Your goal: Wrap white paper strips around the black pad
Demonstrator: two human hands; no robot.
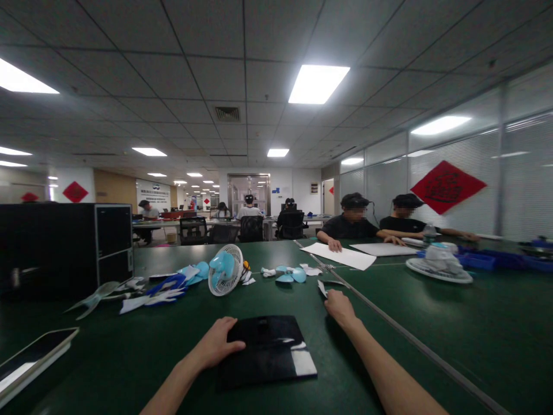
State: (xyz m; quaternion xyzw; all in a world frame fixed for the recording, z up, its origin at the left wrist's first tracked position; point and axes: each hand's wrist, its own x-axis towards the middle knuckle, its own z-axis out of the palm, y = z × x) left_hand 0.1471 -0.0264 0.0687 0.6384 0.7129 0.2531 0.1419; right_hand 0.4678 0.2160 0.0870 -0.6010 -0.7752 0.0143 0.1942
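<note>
In the head view, the left hand (218, 343) lies at the left edge of a flat black rectangular board with a white patch at its near right corner (265, 351). The board rests on the dark green surface (432, 311), straight in front of the person. The thumb is on the board's top and the fingers (223, 324) are loosely together along its edge; whether they clamp it cannot be told.

The right hand (339, 305) is stretched forward to the right of the board, its fingers pointing away beside a small white scrap (322, 287). Whether they are apart or pinched is not visible.

Beyond the board stands a small white-caged desk fan with pale blue blades (225, 269), with loose blue and white plastic pieces (166, 288) to its left and more pale blue pieces (289, 274) to its right. A black computer case (64, 248) stands at the far left, and a flat dark-screened device (34, 354) lies near the lower left corner.

Across the surface two other people sit with hands on white paper sheets (341, 255). A white round dish-shaped part (438, 268) sits at the right, below a red diamond-shaped paper (447, 185) on the glass wall.
</note>
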